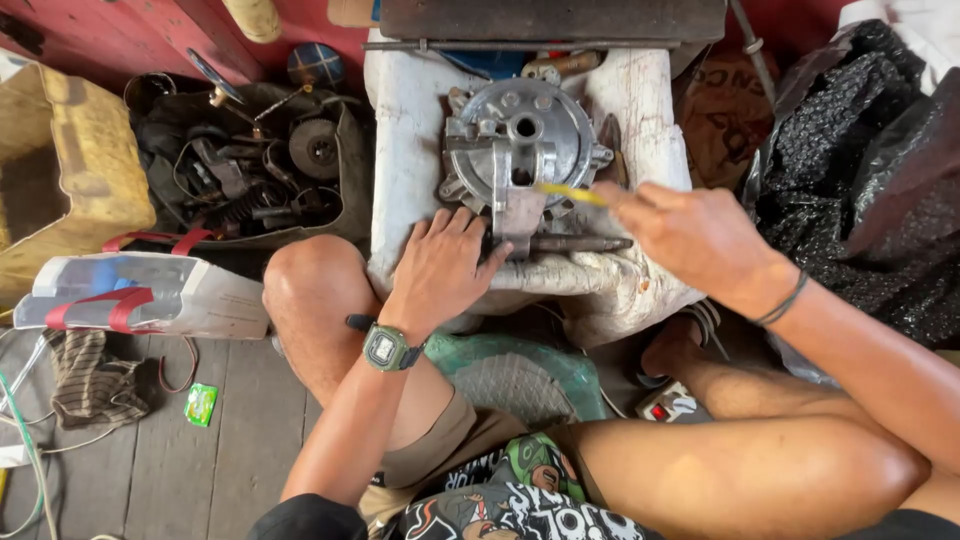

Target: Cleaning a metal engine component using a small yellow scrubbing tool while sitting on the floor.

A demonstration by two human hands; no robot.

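Note:
A round grey metal engine part (520, 150) with a bracket arm lies on a worn white block (410, 140). My left hand (442, 265), with a green watch on the wrist, rests flat at the lower left edge of the part, fingers touching its bracket. My right hand (690, 235) pinches a thin yellow tool (570, 192) whose tip reaches the middle of the part. A dark metal rod (580, 243) lies along the part's lower edge, between my hands.
An open bag of dark metal spares (250, 165) sits left of the block, beside a yellow crate (70, 150). A white bag with red handles (140, 295) lies on the plank floor. Black plastic sheeting (860, 170) is piled at right. My bare knees flank a green stool (520, 370).

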